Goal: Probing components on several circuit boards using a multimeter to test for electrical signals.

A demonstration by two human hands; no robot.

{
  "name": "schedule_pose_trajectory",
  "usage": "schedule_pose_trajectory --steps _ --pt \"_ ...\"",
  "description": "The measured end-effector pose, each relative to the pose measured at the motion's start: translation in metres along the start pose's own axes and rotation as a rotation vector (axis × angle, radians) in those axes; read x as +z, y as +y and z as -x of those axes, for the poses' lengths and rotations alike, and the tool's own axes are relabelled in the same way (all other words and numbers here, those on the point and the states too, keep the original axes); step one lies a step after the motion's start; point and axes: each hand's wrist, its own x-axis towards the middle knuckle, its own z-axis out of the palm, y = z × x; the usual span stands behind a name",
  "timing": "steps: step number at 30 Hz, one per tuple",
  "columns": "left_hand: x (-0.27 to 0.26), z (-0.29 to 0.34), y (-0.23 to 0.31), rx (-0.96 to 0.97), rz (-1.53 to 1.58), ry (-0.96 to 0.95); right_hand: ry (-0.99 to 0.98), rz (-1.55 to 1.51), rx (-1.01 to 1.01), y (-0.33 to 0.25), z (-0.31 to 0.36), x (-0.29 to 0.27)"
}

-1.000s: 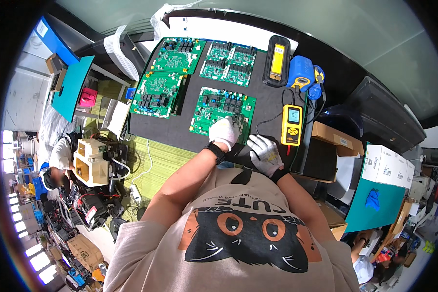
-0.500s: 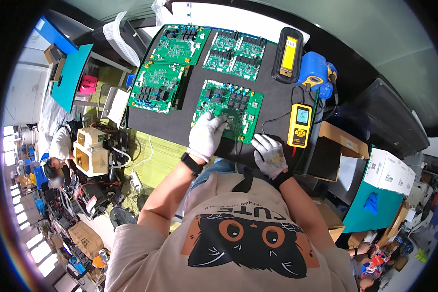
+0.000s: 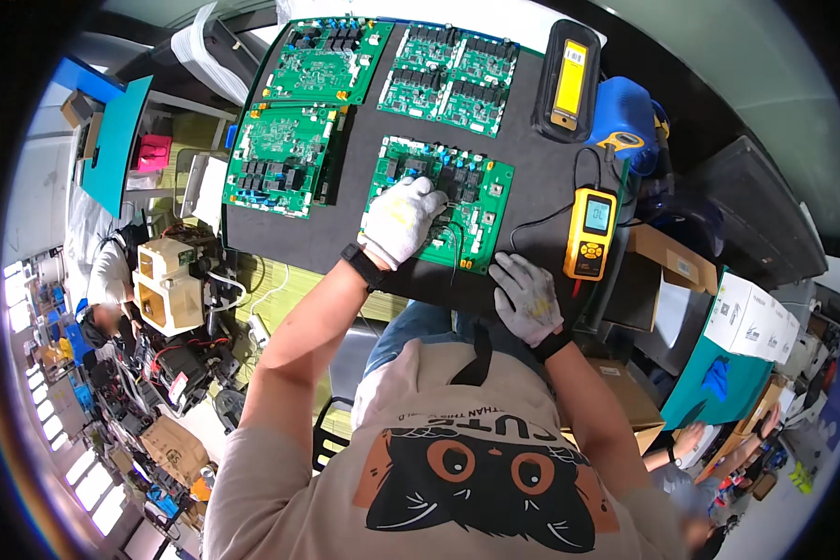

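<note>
My left hand (image 3: 401, 222), in a white work glove, is over the lower middle of a green circuit board (image 3: 497, 210) lying on the black mat. Its fingers are closed in a pinch around the end of a thin black test lead (image 3: 458, 245); the tip is hidden by the fingers. My right hand (image 3: 529, 301), gloved too, rests with fingers stretched out at the mat's near edge, just below the board's right corner. Nothing shows in it. To its right lies a yellow handheld multimeter (image 3: 591, 231) with a lit display and a black lead running left.
Two stacks of green boards, a far stack (image 3: 322, 65) and a nearer stack (image 3: 275, 159), lie at the left. A panel of smaller boards (image 3: 448, 79) is behind. A black tray (image 3: 543, 112) with a yellow item and a blue tool (image 3: 623, 117) stand at the right, above a cardboard box (image 3: 667, 257).
My left hand has moved up and farther over the board, its fingers more curled. My right hand stays near the mat's edge. The view has shifted slightly.
</note>
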Motion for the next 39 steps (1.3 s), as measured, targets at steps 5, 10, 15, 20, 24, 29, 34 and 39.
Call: schedule_pose_trajectory --steps 5,10,15,20,24,29,34,39 --pt "-0.002 0.001 0.003 0.038 -0.077 -0.027 -0.026 0.014 -0.001 -0.002 -0.003 -0.004" --pt "-0.005 -0.002 0.006 0.067 -0.069 -0.024 -0.010 0.027 -0.008 -0.003 -0.005 -0.005" --pt "-0.009 -0.007 0.013 0.032 -0.070 -0.091 -0.017 0.004 0.000 -0.002 -0.006 -0.004" --pt "-0.012 -0.011 0.008 0.058 -0.038 -0.129 0.019 -0.085 0.143 -0.013 -0.018 -0.005" --pt "-0.011 -0.009 0.007 0.055 -0.027 -0.131 0.035 -0.009 0.111 -0.028 -0.036 -0.002" --pt "-0.010 -0.008 0.006 0.055 -0.041 -0.126 -0.018 0.020 0.092 -0.025 -0.037 0.003" --pt "-0.009 -0.008 0.005 0.074 -0.062 -0.150 0.014 0.030 0.096 -0.023 -0.036 0.007" --pt "-0.012 -0.009 0.007 0.088 -0.074 -0.167 0.043 0.026 0.115 -0.023 -0.037 0.010"
